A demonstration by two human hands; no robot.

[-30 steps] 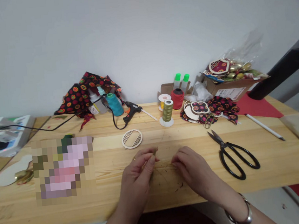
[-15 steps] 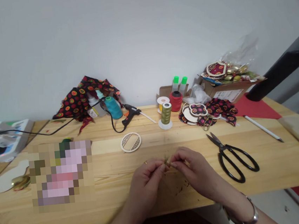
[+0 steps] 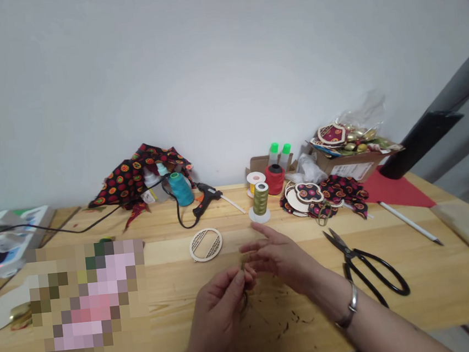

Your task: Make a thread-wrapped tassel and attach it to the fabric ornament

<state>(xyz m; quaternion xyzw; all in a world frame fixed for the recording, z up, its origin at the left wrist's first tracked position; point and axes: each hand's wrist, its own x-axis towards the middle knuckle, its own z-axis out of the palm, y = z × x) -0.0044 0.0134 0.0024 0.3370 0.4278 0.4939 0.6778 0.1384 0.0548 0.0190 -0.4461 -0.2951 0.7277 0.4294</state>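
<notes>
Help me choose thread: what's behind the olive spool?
Behind the olive spool are a yellow spool, a red spool and, farther back, a cardboard box. Part of the yellow spool and most of the box are covered.

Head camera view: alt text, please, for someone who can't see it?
A left hand pinches a thin greenish strand over a wooden table, the right hand open beside it. Scissors lie to the right; thread spools stand behind.

The ring (image 3: 214, 247) lies ahead of the left hand (image 3: 222, 301), the glue gun (image 3: 206, 199) beyond; the spool (image 3: 260, 201) stands ahead of the right hand (image 3: 282, 260), the scissors (image 3: 349, 254) to that hand's right.
</notes>
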